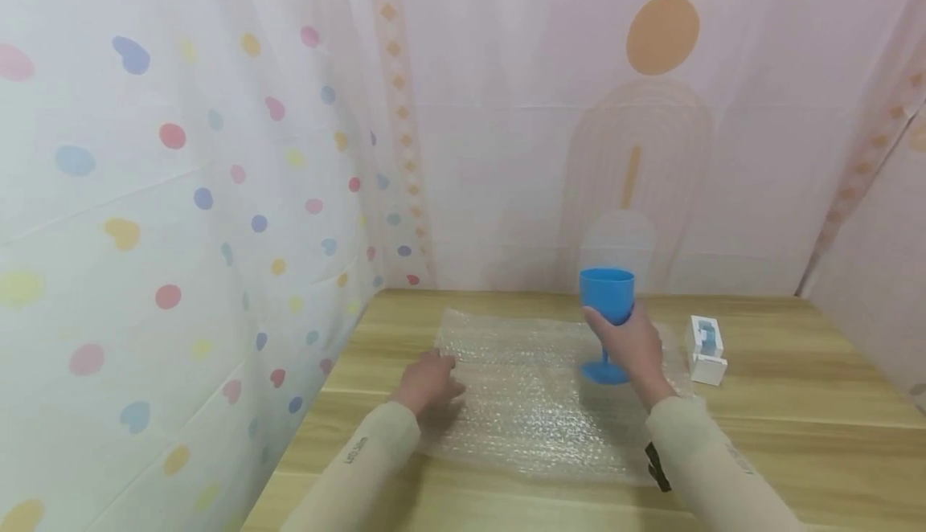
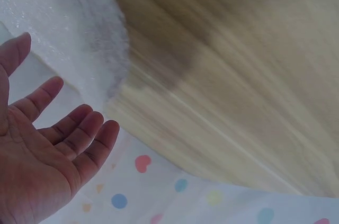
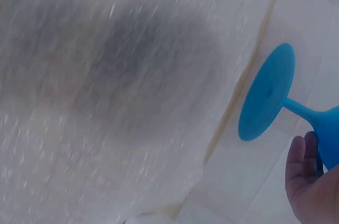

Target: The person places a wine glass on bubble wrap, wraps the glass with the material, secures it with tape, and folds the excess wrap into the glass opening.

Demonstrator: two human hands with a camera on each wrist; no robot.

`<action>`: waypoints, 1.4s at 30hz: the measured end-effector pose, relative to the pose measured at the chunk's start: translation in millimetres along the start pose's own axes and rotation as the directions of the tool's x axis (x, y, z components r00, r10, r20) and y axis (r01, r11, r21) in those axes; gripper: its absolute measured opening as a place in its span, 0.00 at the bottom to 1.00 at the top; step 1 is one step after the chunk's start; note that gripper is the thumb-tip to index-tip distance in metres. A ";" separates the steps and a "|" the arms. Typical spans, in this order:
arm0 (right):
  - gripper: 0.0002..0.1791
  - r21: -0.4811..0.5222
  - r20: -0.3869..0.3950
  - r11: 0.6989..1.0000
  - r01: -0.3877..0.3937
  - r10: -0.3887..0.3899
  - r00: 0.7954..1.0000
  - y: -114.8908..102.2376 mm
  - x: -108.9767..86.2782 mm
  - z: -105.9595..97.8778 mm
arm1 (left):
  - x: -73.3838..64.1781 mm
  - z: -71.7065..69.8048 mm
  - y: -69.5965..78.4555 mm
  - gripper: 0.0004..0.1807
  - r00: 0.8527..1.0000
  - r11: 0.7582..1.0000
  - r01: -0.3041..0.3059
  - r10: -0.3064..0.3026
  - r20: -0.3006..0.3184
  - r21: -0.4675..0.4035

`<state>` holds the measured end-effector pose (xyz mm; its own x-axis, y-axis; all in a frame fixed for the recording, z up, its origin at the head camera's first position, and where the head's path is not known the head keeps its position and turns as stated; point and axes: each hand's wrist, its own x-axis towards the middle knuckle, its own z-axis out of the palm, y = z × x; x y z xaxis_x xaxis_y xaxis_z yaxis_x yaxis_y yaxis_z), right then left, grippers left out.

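Note:
A blue plastic goblet (image 1: 606, 291) is upright in my right hand (image 1: 637, 347), whose fingers and thumb wrap its bowl from the right. In the right wrist view the goblet's round foot (image 3: 267, 92) and thin stem show, lifted above the sheet. Spread flat on the table below is a clear bubble wrap sheet (image 1: 521, 403). My left hand (image 1: 428, 383) is over the sheet's left edge, holding nothing. From the left wrist view, its fingers (image 2: 85, 134) are spread and slightly bent, palm showing, beside the edge of the bubble wrap (image 2: 63, 28).
On the table's right side stands a small white box (image 1: 705, 347) with a light blue print. A dark strip (image 1: 657, 468) lies by the right sleeve at the sheet's front edge. The wooden table (image 1: 817, 435) meets patterned curtains (image 1: 492, 154) at the back and left.

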<state>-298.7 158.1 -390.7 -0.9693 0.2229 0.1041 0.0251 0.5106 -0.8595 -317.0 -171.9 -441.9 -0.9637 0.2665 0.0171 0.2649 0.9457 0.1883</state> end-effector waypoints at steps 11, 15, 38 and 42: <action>0.55 0.045 0.086 0.998 -0.055 0.051 0.995 -7.1 -14.0 44.0 | 1.7 4.4 -23.4 0.23 0.995 0.994 0.099 -0.100 -0.024 -0.038; 0.55 0.072 0.120 0.993 -0.096 0.087 0.989 -10.8 -19.3 58.8 | 1.7 2.6 -28.0 0.24 0.990 0.987 0.141 -0.142 0.003 -0.078; 0.44 0.116 0.285 0.977 -0.179 0.140 0.948 -18.5 -43.0 124.1 | -6.5 1.6 -36.8 0.09 0.990 0.991 0.129 -0.127 0.062 -0.039; 0.47 0.122 0.292 0.973 -0.194 0.152 0.944 -16.9 -42.3 131.6 | -4.8 1.7 -36.7 0.12 0.991 0.990 0.128 -0.126 0.038 -0.055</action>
<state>-290.3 30.8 -446.4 -0.9830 0.0456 -0.1780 0.1826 0.3520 -0.9180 -322.0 -207.6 -450.6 -0.9874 0.1519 -0.0442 0.1369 0.9605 0.2423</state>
